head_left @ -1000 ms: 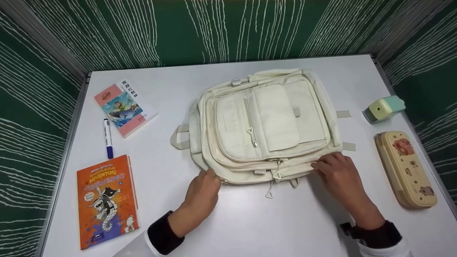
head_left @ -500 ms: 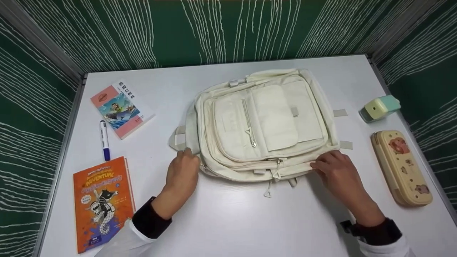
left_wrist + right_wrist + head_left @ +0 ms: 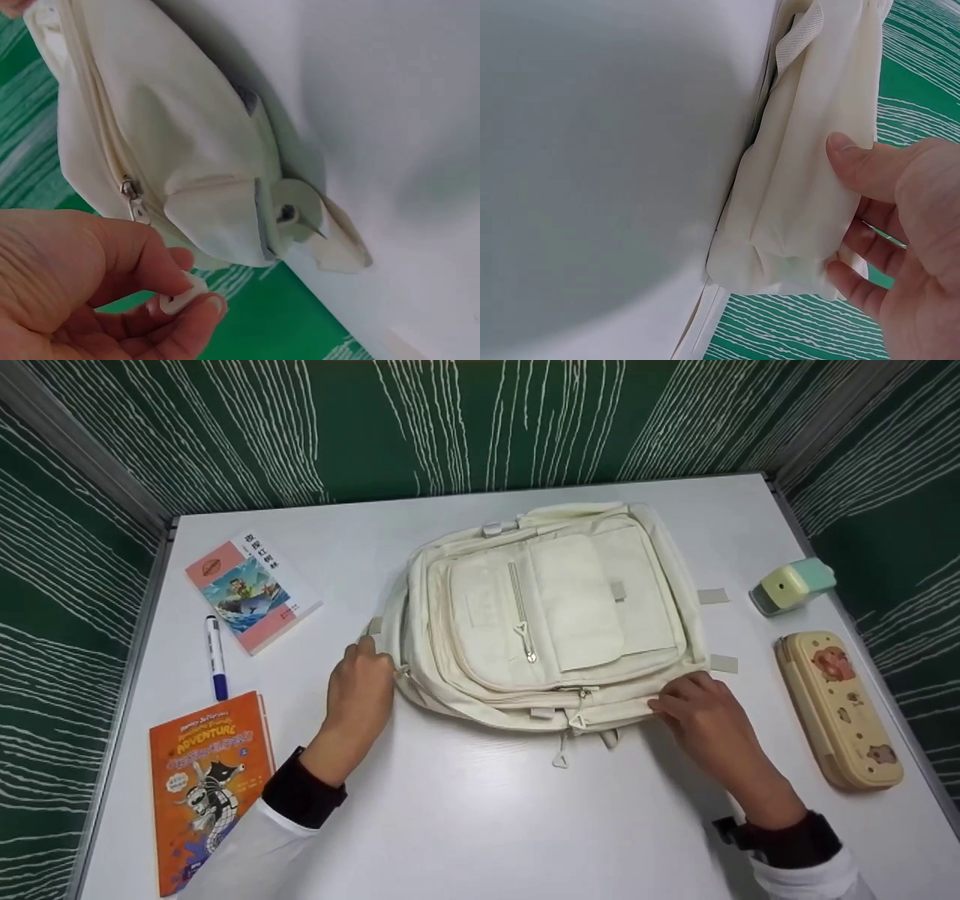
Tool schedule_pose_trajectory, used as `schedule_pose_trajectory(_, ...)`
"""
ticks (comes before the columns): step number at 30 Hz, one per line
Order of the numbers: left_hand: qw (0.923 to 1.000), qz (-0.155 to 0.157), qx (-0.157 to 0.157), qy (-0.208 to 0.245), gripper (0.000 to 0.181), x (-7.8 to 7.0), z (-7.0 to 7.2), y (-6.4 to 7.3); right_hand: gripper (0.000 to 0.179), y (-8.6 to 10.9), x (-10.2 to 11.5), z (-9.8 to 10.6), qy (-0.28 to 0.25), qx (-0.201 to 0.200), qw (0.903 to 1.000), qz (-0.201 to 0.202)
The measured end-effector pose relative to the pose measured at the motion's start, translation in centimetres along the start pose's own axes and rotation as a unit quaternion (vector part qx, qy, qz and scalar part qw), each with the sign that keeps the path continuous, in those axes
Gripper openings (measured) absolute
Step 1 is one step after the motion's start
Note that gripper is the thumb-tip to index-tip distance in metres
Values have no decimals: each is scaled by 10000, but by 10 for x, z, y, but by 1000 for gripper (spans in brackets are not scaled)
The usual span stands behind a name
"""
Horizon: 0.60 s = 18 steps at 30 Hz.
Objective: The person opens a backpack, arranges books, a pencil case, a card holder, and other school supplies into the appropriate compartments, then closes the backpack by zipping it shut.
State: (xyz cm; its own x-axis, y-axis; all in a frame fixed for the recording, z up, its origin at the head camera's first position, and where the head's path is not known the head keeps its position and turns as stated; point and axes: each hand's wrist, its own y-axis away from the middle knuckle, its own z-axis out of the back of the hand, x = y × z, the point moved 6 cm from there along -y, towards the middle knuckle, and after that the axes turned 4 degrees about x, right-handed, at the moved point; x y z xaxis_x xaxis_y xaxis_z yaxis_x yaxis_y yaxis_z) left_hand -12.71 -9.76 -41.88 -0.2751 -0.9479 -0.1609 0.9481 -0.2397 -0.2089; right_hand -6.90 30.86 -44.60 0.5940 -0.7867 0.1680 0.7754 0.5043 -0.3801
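Note:
A cream backpack [image 3: 577, 600] lies front side up on the white table, its top end to the left. At that end my left hand [image 3: 361, 694] pinches a white zipper pull [image 3: 184, 295] between thumb and fingers. The metal zipper slider [image 3: 129, 187] shows close by in the left wrist view, on the seam round the bag's side. My right hand [image 3: 705, 720] grips the bag's near edge by its bottom corner. In the right wrist view the thumb lies on the cream fabric [image 3: 802, 172], with the other fingers curled at its edge.
On the left lie a pink-and-blue book [image 3: 251, 592], a marker [image 3: 216, 656] and an orange book [image 3: 206, 787]. A green-and-yellow pencil sharpener [image 3: 791, 586] and a yellow pencil case [image 3: 840, 709] are on the right. Green walls [image 3: 480, 427] edge the table.
My left hand has moved left and away from me along the bag's edge to its top end, drawing the zipper with it. The right hand keeps its hold at the bottom corner.

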Motion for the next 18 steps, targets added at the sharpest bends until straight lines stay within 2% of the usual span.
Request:
schedule_pose_trajectory(5, 9989, 111, -34, 449, 6, 8, 5, -4, 34, -1, -2, 0, -11, -18, 10000, -53)
schedule_pose_trajectory(8, 9970, -116, -159, 745, 4, 4, 6, 1, 32, -4, -6, 0, 8, -10, 9997, -228)
schedule_pose_trajectory(13, 9917, -694, -415, 1005, 25, -9, -1, 15, 30, -7, -13, 2, 137, -8, 9987, -488)
schedule_pose_trajectory(18, 9850, -849, -203, 1487, 32, -17, -5, 25, 30, -7, -17, 6, 153, -17, 9981, -597)
